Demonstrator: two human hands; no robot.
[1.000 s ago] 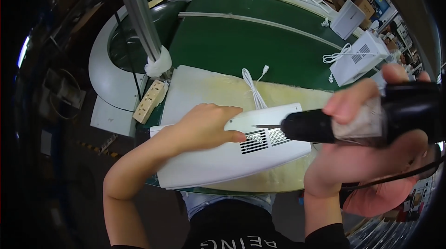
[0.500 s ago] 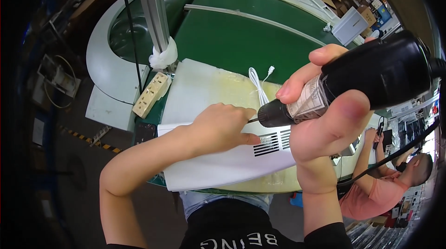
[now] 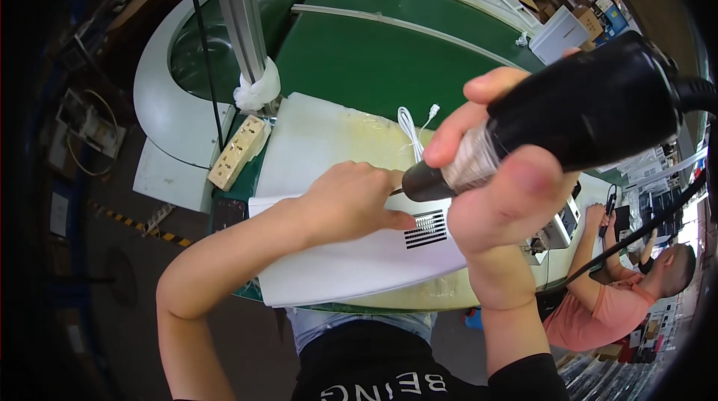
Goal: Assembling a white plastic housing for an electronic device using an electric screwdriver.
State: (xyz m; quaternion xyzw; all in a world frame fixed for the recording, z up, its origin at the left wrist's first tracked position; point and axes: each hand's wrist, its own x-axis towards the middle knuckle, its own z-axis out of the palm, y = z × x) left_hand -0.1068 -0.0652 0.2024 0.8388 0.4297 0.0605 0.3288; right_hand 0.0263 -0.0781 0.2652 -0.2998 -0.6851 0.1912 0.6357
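Note:
My right hand (image 3: 497,199) is wrapped round a black electric screwdriver (image 3: 591,102), held tilted with its nose pointing down to the left. A thin bit (image 3: 396,192) runs from the nose to the fingers of my left hand (image 3: 355,203). Those fingers are curled together at the bit's tip, and whatever they hold is hidden. Beneath both hands lies a white appliance housing (image 3: 336,277) with a slotted vent (image 3: 425,230). A coiled white cord (image 3: 410,128) with a plug rests just behind it.
A cream power strip (image 3: 239,152) sits left of the padded board (image 3: 314,128), near a metal post (image 3: 243,19). Beyond runs a green conveyor belt (image 3: 359,64). The screwdriver's black cable (image 3: 636,244) hangs at the right, where another person (image 3: 598,311) works.
The screwdriver and my right hand have moved slightly left, and the screwdriver's nose is closer to my left fingers. My left hand stays almost in place.

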